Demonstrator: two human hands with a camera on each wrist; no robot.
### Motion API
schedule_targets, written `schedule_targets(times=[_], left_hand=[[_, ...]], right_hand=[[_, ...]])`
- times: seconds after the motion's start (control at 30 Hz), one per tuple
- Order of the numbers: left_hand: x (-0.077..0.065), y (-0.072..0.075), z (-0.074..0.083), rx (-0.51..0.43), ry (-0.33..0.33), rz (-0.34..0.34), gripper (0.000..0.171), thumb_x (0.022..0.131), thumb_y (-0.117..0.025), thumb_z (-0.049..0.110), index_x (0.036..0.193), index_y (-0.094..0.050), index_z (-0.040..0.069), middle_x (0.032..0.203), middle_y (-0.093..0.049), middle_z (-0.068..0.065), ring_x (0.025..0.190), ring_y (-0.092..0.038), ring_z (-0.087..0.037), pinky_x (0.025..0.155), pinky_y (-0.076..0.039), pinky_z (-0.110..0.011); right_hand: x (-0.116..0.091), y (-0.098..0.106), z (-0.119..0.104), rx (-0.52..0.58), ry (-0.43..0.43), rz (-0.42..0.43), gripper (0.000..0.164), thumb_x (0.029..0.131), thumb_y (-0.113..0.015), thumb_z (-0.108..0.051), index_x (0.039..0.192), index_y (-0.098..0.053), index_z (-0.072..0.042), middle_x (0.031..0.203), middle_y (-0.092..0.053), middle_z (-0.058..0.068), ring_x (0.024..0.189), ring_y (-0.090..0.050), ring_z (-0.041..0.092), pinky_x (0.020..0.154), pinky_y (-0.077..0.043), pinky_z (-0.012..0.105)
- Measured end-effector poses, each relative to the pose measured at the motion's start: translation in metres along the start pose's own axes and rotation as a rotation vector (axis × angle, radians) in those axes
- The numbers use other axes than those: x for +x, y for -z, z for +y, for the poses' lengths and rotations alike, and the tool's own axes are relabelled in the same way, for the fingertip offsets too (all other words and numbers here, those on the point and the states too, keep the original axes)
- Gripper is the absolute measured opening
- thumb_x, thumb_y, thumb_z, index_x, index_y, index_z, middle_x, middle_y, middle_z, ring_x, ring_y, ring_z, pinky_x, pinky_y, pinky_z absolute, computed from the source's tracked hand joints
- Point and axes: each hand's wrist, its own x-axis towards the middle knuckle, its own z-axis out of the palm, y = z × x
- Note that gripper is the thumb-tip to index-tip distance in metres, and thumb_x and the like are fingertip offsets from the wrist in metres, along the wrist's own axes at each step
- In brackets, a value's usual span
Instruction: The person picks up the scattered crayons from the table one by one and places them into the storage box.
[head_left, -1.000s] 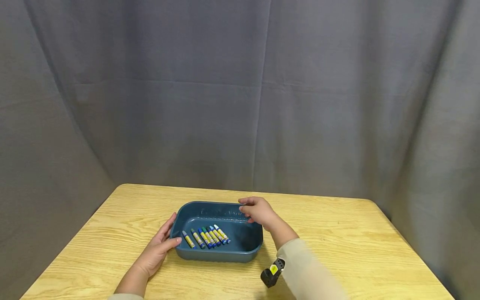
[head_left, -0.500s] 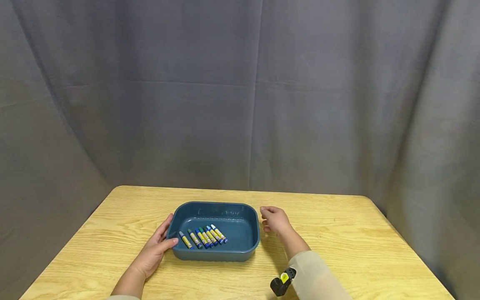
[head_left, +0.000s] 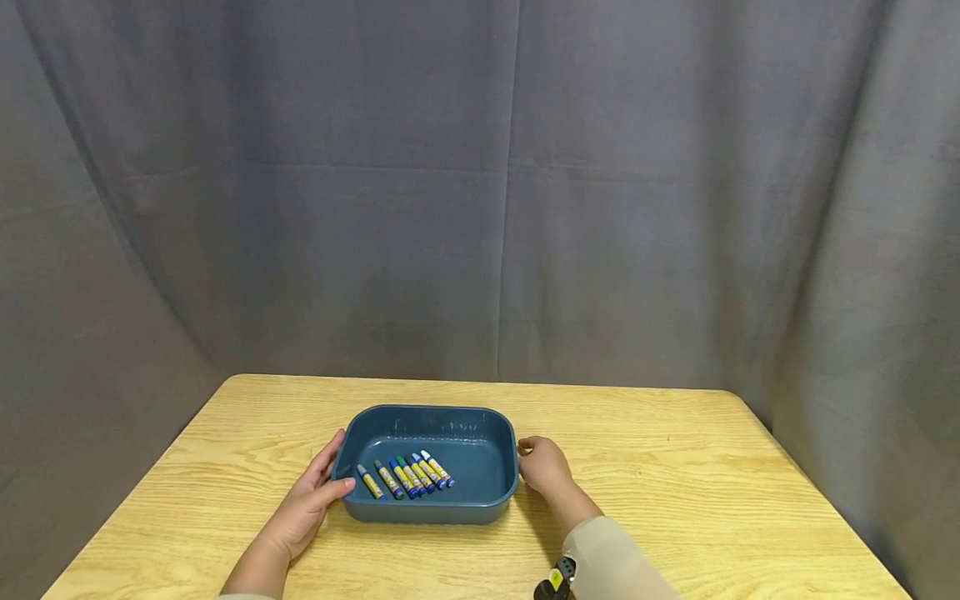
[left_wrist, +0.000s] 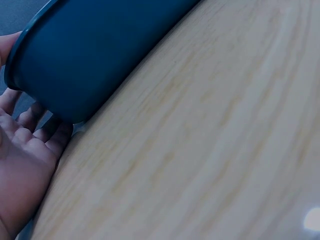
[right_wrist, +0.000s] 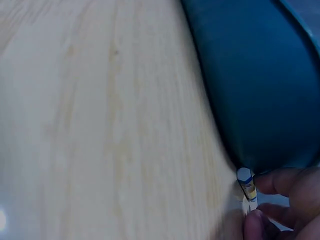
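A dark blue-green plastic bin [head_left: 483, 505] stands on the table with several crayons [head_left: 406, 475] lying side by side in its left half. They have yellow wrappers and blue ends. My left hand [head_left: 306, 502] grips the bin's left end, thumb over the rim and fingers along the outer wall. In the left wrist view, the fingers of that hand [left_wrist: 25, 145] reach under the bin's curved side. My right hand [head_left: 546, 467] is just outside the right wall. The right wrist view shows it pinching one more crayon [right_wrist: 247, 184] near the table; the head view hides this crayon.
The light wood table [head_left: 675, 483] extends around the bin, with rounded far corners. Behind it hangs a grey curtain [head_left: 375, 208]. A black device with a yellow mark [head_left: 555, 577] is on the right sleeve [head_left: 611, 554].
My right hand has moved from over the bin's far right corner to outside its right wall, then down and nearer. The left hand keeps its grip on the bin.
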Motion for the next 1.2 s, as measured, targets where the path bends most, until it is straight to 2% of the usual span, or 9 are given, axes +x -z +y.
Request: schedule_targets(times=[0.1,0.33,0.53,0.63,0.7,0.8,0.93,1.07,1.2], left_hand=[[0.000,0.000,0.001,0.000,0.005,0.004,0.081,0.093,-0.057,0.009,0.159,-0.010,0.015,0.166,-0.005,-0.015,0.116,-0.035,0.020,0.093,-0.032,0.000],[0.000,0.000,0.000,0.005,0.015,-0.002,0.081,0.093,-0.056,0.010,0.159,-0.009,0.016,0.166,-0.006,-0.014,0.116,-0.035,0.021,0.093,-0.032,0.000],[0.001,0.000,-0.001,0.001,0.017,-0.001,0.081,0.093,-0.056,0.009,0.159,-0.009,0.017,0.166,-0.007,-0.014,0.117,-0.034,0.019,0.093,-0.033,0.000],[0.001,0.001,-0.001,-0.002,0.011,-0.003,0.081,0.093,-0.056,0.009,0.159,-0.009,0.016,0.166,-0.006,-0.014,0.116,-0.036,0.020,0.092,-0.033,0.000],[0.000,0.001,-0.002,-0.004,0.007,-0.006,0.081,0.093,-0.056,0.009,0.159,-0.009,0.016,0.166,-0.006,-0.014,0.116,-0.036,0.021,0.092,-0.033,0.000],[0.000,0.001,-0.003,-0.004,0.002,-0.007,0.081,0.093,-0.056,0.009,0.159,-0.010,0.016,0.166,-0.005,-0.014,0.115,-0.036,0.023,0.092,-0.033,0.000],[0.001,0.001,-0.003,-0.001,0.010,-0.002,0.081,0.093,-0.056,0.009,0.159,-0.010,0.017,0.166,-0.005,-0.012,0.115,-0.035,0.023,0.092,-0.032,0.000],[0.001,0.001,-0.002,0.002,0.013,0.002,0.081,0.093,-0.056,0.010,0.159,-0.010,0.017,0.166,-0.007,-0.013,0.118,-0.034,0.018,0.093,-0.032,0.000],[0.000,0.001,-0.002,-0.001,0.006,0.002,0.081,0.093,-0.057,0.010,0.159,-0.010,0.016,0.165,-0.009,-0.014,0.118,-0.035,0.018,0.093,-0.032,0.000]], right_hand=[[-0.001,0.002,-0.004,-0.071,0.012,0.004,0.038,0.086,-0.064,-0.018,0.115,-0.067,0.007,0.103,-0.073,0.018,0.083,-0.066,0.024,0.073,-0.053,0.032],[-0.002,0.006,-0.006,-0.103,-0.038,-0.025,0.037,0.086,-0.060,-0.012,0.117,-0.066,0.008,0.111,-0.070,0.020,0.089,-0.064,0.027,0.083,-0.053,0.038],[-0.004,0.007,-0.005,-0.139,-0.052,-0.019,0.036,0.086,-0.059,-0.012,0.116,-0.067,0.006,0.113,-0.070,0.019,0.091,-0.064,0.027,0.084,-0.054,0.041],[-0.004,0.008,-0.004,-0.175,-0.032,-0.023,0.033,0.085,-0.062,-0.010,0.114,-0.068,0.006,0.116,-0.069,0.019,0.093,-0.064,0.027,0.084,-0.054,0.039],[-0.004,0.008,-0.003,-0.167,-0.025,-0.030,0.034,0.085,-0.063,-0.008,0.115,-0.067,0.006,0.114,-0.070,0.019,0.088,-0.065,0.025,0.078,-0.054,0.035],[-0.004,0.011,-0.001,-0.053,-0.037,-0.044,0.035,0.085,-0.062,-0.004,0.118,-0.065,0.009,0.109,-0.070,0.021,0.075,-0.063,0.019,0.066,-0.054,0.029],[-0.001,0.019,0.002,0.244,-0.102,-0.063,0.041,0.086,-0.056,0.001,0.126,-0.059,0.011,0.087,-0.067,0.017,0.055,-0.051,0.011,0.050,-0.046,0.021],[0.006,0.033,0.002,0.468,-0.115,-0.090,0.046,0.088,-0.055,0.001,0.133,-0.054,0.009,0.083,-0.062,0.008,0.062,-0.049,0.010,0.054,-0.047,0.020],[0.011,0.047,-0.006,0.557,-0.089,-0.133,0.045,0.092,-0.054,-0.003,0.137,-0.052,0.005,0.095,-0.061,0.008,0.080,-0.053,0.014,0.065,-0.053,0.023]])
